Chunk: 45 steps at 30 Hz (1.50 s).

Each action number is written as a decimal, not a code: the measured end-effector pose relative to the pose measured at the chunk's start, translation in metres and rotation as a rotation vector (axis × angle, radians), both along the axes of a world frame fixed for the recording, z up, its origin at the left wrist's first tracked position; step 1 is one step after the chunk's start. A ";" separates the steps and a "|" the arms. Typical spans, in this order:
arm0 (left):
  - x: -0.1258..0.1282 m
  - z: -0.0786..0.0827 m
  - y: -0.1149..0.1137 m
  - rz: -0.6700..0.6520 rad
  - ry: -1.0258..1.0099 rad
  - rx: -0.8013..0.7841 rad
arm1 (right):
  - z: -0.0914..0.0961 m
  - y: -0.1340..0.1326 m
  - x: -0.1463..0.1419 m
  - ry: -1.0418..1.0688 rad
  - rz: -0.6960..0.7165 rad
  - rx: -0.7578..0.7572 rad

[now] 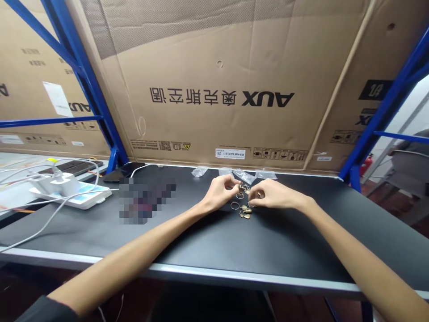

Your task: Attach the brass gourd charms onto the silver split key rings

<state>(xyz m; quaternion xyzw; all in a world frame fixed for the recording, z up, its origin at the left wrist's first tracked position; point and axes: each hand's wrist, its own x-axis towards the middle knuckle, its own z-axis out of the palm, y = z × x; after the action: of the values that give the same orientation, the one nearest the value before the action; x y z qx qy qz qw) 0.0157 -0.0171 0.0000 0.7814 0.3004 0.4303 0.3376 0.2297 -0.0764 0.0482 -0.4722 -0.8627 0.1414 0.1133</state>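
Observation:
Both my hands meet over the far middle of a black table (234,241). My left hand (219,191) has its fingers curled in a pinch on a small brass-coloured clasp with a ring (240,187). My right hand (270,194) is closed in a pinch on a small metal ring piece (258,195). Just below the hands, several loose key rings and brass clasps (244,210) lie on the table.
Several small clear plastic bags (243,174) lie along the table's back edge. A large AUX cardboard box (217,85) stands behind, between blue shelf posts (90,89). A white power strip with cables (72,190) and a dark phone (117,173) sit at the left.

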 end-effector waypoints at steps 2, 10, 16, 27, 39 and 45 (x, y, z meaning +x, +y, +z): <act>0.000 0.000 0.000 0.000 0.001 0.002 | -0.002 -0.003 -0.006 0.029 0.054 0.025; -0.001 0.000 -0.001 0.011 0.015 0.012 | -0.015 -0.008 -0.020 0.072 0.167 0.078; -0.001 -0.001 0.000 0.019 0.022 0.024 | -0.020 -0.011 -0.029 0.011 0.186 0.167; -0.003 0.003 -0.001 -0.027 -0.003 0.052 | -0.007 0.008 -0.005 0.403 -0.169 0.245; 0.000 0.006 -0.007 0.018 0.093 0.116 | -0.018 0.009 -0.015 0.460 -0.109 0.337; -0.002 0.005 -0.005 -0.027 0.059 0.019 | -0.021 0.010 -0.013 0.370 -0.037 0.437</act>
<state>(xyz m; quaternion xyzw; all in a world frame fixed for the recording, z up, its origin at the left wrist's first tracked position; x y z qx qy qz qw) 0.0138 -0.0217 0.0052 0.8008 0.2957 0.4054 0.3271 0.2166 -0.0663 0.0270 -0.4186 -0.8284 0.0339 0.3706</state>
